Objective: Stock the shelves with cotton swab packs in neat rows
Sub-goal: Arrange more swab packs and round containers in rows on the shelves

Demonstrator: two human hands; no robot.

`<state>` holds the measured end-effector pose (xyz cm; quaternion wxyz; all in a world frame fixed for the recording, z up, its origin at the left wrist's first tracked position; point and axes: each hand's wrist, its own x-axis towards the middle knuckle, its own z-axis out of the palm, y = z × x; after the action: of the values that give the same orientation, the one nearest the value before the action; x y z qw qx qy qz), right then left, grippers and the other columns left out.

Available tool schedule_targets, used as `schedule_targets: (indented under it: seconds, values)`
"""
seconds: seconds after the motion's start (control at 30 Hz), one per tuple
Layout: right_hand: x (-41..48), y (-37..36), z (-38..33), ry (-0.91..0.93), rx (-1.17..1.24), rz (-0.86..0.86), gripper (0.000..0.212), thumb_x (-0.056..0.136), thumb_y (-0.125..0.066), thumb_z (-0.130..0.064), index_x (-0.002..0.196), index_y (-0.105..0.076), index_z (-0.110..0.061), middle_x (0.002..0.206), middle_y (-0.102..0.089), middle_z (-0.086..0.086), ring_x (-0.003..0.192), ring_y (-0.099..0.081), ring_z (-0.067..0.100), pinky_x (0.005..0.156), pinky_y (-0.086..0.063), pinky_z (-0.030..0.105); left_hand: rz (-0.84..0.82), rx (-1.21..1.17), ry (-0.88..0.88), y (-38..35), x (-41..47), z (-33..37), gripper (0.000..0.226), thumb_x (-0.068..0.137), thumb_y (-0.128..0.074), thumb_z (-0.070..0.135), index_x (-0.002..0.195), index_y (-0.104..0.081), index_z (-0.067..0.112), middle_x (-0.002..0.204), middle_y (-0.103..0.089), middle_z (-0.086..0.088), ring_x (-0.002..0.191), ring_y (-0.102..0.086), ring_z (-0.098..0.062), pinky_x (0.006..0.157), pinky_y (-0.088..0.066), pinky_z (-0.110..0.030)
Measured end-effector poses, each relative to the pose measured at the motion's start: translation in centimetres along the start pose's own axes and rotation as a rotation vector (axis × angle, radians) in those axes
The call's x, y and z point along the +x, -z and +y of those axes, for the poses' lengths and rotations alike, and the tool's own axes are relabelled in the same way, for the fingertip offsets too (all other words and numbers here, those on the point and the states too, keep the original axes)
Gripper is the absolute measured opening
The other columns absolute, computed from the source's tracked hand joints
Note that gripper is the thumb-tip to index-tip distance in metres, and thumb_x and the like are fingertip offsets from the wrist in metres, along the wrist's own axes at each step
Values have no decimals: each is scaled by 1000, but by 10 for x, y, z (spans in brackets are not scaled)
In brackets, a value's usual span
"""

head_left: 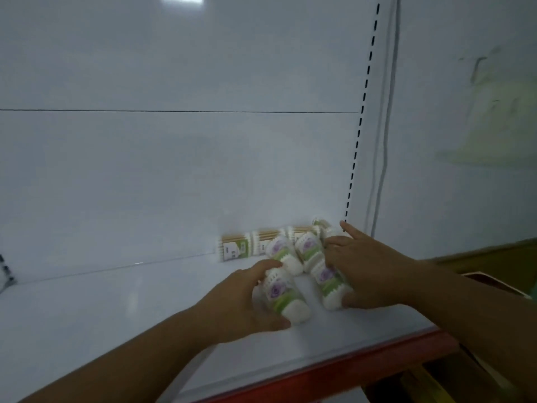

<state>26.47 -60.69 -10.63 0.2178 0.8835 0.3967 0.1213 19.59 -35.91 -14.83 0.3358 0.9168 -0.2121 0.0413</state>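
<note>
The left hand curls its fingers and thumb round a clear cylindrical cotton swab pack with white ends and a green-and-purple label, lying towards the front of the white metal shelf. The right hand lies with mostly straight fingers over a matching second pack, pressing rather than clasping. Behind them, more packs sit crowded and askew before a back row of wooden-stick packs. The step appears to be straightening. Next, both front packs need sliding back until parallel and touching their neighbours.
</note>
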Motion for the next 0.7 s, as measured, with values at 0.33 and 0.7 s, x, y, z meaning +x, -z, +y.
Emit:
schedule_targets:
  seconds: [0.33,0.7]
  values:
    - [24,43,-48,37,503,187,51,70,-68,-39,112,-40,-30,118,-31,-13,100,-48,10,84,-35,25,112,-54,240,33,-46,-17,78,57,-83,32,122,-40,42,114,-51,20,94,-61,-1,63,-51,-13]
    - [140,159,-255,233,613,365,91,75,-65,-53,149,-16,-33,151,-27,-12,134,-28,6,102,-20,15,387,191,366,177,-271,-77,82,67,-68,15,126,-22,49,110,-52,16,90,-59,-6,60,-44,-11]
